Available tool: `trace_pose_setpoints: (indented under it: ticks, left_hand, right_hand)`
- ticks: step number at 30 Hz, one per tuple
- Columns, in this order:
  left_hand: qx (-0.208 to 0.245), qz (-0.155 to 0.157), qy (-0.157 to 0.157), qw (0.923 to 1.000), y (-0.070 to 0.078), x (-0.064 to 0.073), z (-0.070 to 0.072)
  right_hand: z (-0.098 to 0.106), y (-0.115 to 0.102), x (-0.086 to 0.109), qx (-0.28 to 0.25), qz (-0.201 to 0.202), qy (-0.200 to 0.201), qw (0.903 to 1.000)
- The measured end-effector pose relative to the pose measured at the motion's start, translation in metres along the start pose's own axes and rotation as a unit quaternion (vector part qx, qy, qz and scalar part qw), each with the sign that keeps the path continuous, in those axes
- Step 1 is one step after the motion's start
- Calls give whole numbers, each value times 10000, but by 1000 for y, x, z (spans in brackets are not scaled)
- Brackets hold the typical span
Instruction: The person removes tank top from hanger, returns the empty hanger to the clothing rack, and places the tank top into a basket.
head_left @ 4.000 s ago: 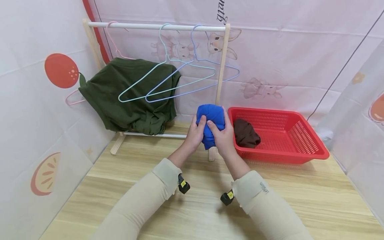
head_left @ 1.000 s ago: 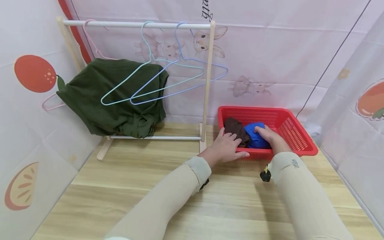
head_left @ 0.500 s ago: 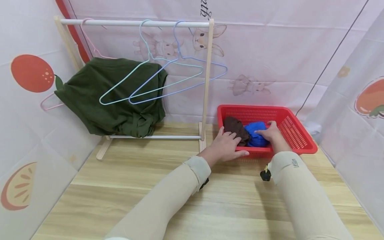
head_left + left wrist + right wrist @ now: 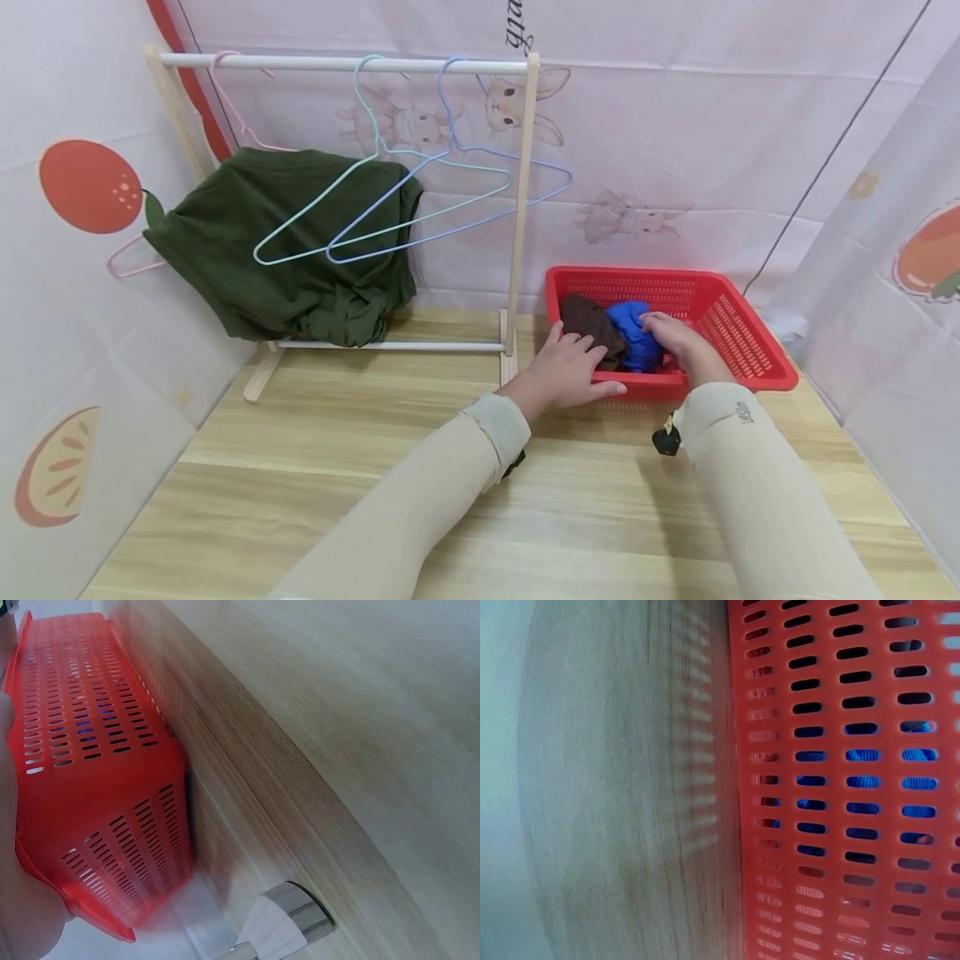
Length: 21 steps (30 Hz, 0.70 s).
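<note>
In the head view, my left hand [image 4: 562, 369] lies over the front left rim of the red basket [image 4: 738, 386], fingers spread towards a crumpled brown garment [image 4: 585, 317]. My right hand [image 4: 681, 340] reaches inside and grips the right side of a bundled blue garment [image 4: 633, 333]; some of its fingers are hidden. Brown and blue sit side by side in the basket's left half. From the right wrist, the blue garment [image 4: 864, 782] shows through slots in the basket wall [image 4: 829, 766]. The left wrist view catches the basket's outside [image 4: 82, 787].
A rack [image 4: 517, 208] stands left of the basket, a dark green garment [image 4: 300, 242] on its pink hanger [image 4: 123, 272]. Bare mint [image 4: 315, 218] and blue [image 4: 450, 229] hangers hang beside it. Printed cloth walls enclose the wooden table [image 4: 337, 467].
The blue garment went from both hands in the air into the basket beside the brown one. My right fingers spread briefly, then closed in again; the blue bundle shifted slightly left and looks narrower.
</note>
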<state>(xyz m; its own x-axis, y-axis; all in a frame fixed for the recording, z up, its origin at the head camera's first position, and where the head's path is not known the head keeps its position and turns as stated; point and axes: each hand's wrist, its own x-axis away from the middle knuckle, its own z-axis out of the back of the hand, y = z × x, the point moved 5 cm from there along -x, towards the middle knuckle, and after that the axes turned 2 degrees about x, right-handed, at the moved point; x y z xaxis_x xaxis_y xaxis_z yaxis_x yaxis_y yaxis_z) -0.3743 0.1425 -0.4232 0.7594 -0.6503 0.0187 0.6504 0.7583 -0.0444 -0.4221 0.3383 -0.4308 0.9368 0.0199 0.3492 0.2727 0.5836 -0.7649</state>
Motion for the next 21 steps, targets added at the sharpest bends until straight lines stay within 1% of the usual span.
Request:
trace_pose_setpoints:
  ticks: [2, 4, 6, 9, 10, 12, 15, 17, 21]
  left_hand:
    - [4, 3, 17, 10000, 0, 0, 0]
    - [1, 8, 33, 10000, 0, -1, 0]
    - [4, 7, 57, 10000, 0, 0, 0]
    - [9, 10, 78, 10000, 0, 0, 1]
    - [5, 13, 90, 10000, 0, 1, 1]
    - [-10, 13, 107, 9999, 0, 1, 2]
    - [-38, 10, 122, 9999, 0, 1, 2]
    - [-43, 10, 112, 9999, 0, 0, 2]
    - [-52, 10, 52, 10000, 0, 0, 0]
  right_hand:
    - [-3, 0, 0, -56, -104, -267, 9996]
    - [-4, 0, -1, -63, -121, -333, 9994]
    - [-5, 1, -2, -121, -102, -291, 9995]
    - [-4, 0, -3, -134, 142, -94, 9998]
    - [-3, -1, -3, -11, 273, 4, 9996]
    - [-1, -4, -3, 490, 540, 199, 9971]
    - [-1, -7, -5, 1379, 813, 373, 9864]
    - [-1, -6, -6, 1771, 827, 335, 9801]
    - [-4, -3, -7, 2018, 648, 78, 9772]
